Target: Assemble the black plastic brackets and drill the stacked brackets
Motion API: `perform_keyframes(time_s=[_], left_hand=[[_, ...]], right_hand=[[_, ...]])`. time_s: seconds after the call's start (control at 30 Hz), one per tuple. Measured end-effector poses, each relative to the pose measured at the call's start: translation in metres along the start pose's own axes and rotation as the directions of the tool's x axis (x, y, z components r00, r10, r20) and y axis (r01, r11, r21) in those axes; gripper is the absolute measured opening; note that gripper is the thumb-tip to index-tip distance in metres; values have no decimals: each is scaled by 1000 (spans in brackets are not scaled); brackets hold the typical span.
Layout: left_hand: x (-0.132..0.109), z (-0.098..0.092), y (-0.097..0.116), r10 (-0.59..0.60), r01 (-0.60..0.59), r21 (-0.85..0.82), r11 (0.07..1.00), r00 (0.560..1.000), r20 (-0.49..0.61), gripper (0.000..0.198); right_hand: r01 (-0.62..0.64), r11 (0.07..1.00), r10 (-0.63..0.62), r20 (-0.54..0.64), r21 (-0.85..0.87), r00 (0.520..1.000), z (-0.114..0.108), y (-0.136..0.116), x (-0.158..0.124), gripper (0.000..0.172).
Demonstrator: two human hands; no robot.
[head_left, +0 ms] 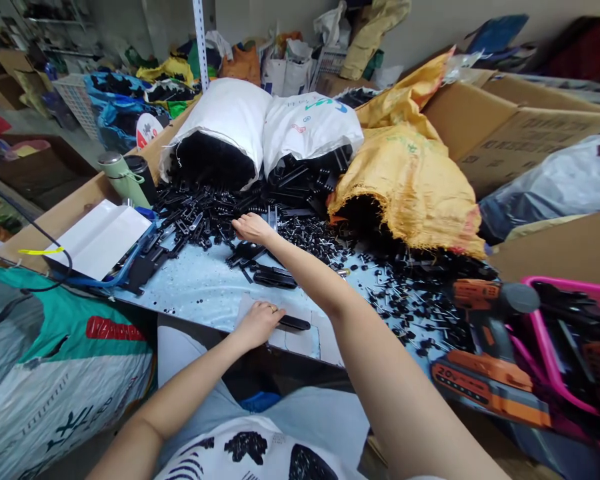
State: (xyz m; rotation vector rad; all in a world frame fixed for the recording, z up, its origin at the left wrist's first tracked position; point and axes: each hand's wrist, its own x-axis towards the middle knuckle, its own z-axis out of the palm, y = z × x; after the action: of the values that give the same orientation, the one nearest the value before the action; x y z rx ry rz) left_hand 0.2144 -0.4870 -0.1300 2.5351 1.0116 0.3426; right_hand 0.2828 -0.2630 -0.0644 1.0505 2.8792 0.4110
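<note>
- Through the head camera, I saw the bare left hand (260,325) grasping the left end of a long, slim black bar (296,323), which lay on a pale grey cardboard sheet (294,341) at the near edge of the light-blue counter (195,283).
- The bare right hand (253,229) reached farther out over a heap of black comb-like parts (200,207), its fingers curled; I could not tell whether they pinched anything.
- I judged that the bar was best held flat with light, even pressure, since its smooth body might have slid or rolled.
- For the right hand, picking one piece from the heap's margin seemed wisest to me; tangled parts could have dragged neighbours along.
- I also thought the right wrist needed to stay high, clear of the scattered black-headed metal pins (313,238).
- Behind the heaps, two white woven sacks (225,117) and a frayed yellow woven sack (415,193) lay with their mouths facing the person.
- An orange-and-black cordless drill (485,383) stood at the right, beside a bright pink plastic basket (543,327).
- A pale green tumbler (123,179) stood at the left; bags and cardboard boxes crowded the room beyond.
</note>
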Motion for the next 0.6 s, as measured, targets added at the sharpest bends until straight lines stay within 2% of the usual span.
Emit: perform_keyframes(time_s=[0.1, 0.23, 0.3, 0.37, 0.4, 0.5, 0.53, 0.6], left_hand=[[0, 0, -1, 14, -14, 47, 999, 1000, 11, 34], [-6, -3, 0, -16, 14, 99, 995, 1000, 20, 28], [-11, -7, 0, -42, 39, 113, 993, 999, 28, 27], [-15, -11, -1, -52, 47, 115, 992, 998, 41, 27], [-17, -12, -2, -54, 47, 116, 992, 997, 50, 27], [-18, -15, -3, -53, 41, 131, 990, 995, 87, 28], [-16, -15, -2, -48, 34, 134, 990, 994, 100, 29], [-9, -15, 4, -22, 5, 130, 992, 991, 130, 33]], right_hand=[[23, 1000, -19, -155, 21, 988, -18, -11, -30, 24], [35, 999, -29, -145, 40, 989, -34, -28, -100, 29], [33, 998, -28, -80, 57, 996, -37, -35, -144, 30], [-47, 995, 43, 47, 84, 998, -36, -41, -191, 30], [-118, 989, 106, 132, 93, 986, -35, -45, -214, 30], [-336, 935, 282, 333, 115, 900, -30, -60, -274, 39], [-367, 919, 297, 357, 146, 886, -28, -67, -290, 42], [-352, 900, 253, 351, 256, 901, -23, -83, -312, 43]])
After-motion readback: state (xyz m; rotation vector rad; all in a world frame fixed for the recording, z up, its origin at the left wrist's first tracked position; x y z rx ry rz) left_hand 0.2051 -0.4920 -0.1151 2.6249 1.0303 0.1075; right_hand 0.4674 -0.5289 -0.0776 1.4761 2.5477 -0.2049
